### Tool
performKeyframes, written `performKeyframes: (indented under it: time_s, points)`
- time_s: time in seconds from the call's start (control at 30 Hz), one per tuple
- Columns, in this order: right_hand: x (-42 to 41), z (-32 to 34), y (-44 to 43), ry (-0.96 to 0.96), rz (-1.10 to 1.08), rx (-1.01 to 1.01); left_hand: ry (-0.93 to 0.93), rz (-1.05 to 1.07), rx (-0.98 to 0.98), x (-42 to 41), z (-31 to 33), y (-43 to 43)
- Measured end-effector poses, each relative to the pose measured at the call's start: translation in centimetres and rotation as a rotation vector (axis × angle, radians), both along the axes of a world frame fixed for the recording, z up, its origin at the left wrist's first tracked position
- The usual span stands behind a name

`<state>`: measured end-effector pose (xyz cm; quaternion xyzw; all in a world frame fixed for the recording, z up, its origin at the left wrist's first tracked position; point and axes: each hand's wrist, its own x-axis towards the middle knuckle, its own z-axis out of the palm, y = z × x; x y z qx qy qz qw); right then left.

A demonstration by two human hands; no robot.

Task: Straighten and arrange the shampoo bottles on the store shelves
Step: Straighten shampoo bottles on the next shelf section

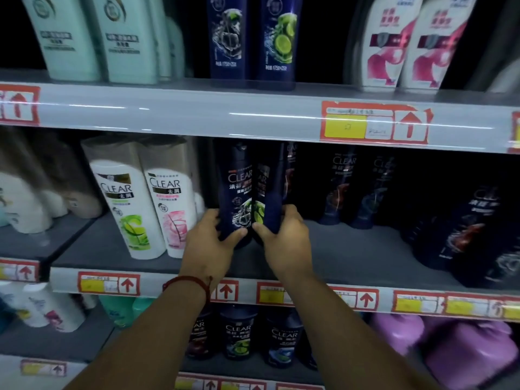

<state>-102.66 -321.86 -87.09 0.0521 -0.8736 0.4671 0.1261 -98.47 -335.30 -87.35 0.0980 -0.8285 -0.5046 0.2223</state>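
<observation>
Shampoo bottles of the dark blue kind are being handled at the centre of the frame. The left blue bottle (235, 192) is gripped near its base by the left hand (209, 240), with the thumb wrapped across its front. The right blue bottle (270, 192) is gripped in the same way by the right hand (284, 237). The two are held upright and touching over the middle shelf (351, 249); whether their bases rest on it is hidden by the hands. The right one is turned so that its label is shown only in part.

The work is judged to be partway through. The white bottles (126, 209) at centre left are fronted neatly near the shelf edge, and the rows along the top of the frame appear upright. At centre right, the dark bottles (346, 187) are set well back. A further dark group (464, 235) at the right edge seems to lean, though blur leaves this uncertain. These, and the facing of the held pair, are taken to be what is left.
</observation>
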Motion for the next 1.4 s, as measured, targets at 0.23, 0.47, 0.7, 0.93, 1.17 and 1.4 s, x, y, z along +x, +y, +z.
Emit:
performKeyframes:
  time_s: [0.23, 0.47, 0.7, 0.93, 1.17, 1.4]
  points:
    - [0.7, 1.0, 3.1, -0.049, 0.045, 0.101, -0.006, -0.027, 0.013, 0.0, -0.2, 1.4]
    - [1.4, 1.9, 10.0, -0.102, -0.016, 0.104, -0.027, -0.098, 0.016, -0.6, -0.2, 5.9]
    - [1.3, 2.0, 16.4, -0.065, -0.143, 0.099, -0.006, -0.179, 0.033, -2.0, -0.3, 12.3]
    - [1.5, 1.9, 19.3, -0.043, -0.254, 0.1, 0.015, -0.257, 0.064, -3.1, -0.7, 17.6]
    - [2.0, 1.9, 20.7, -0.056, -0.365, 0.305, 0.036, -0.229, 0.045, -3.8, -0.6, 20.5]
    - [3.8, 2.9, 20.3, 0.129, -0.424, 0.177, -0.105, -0.474, -0.031, -4.6, -1.9, 20.3]
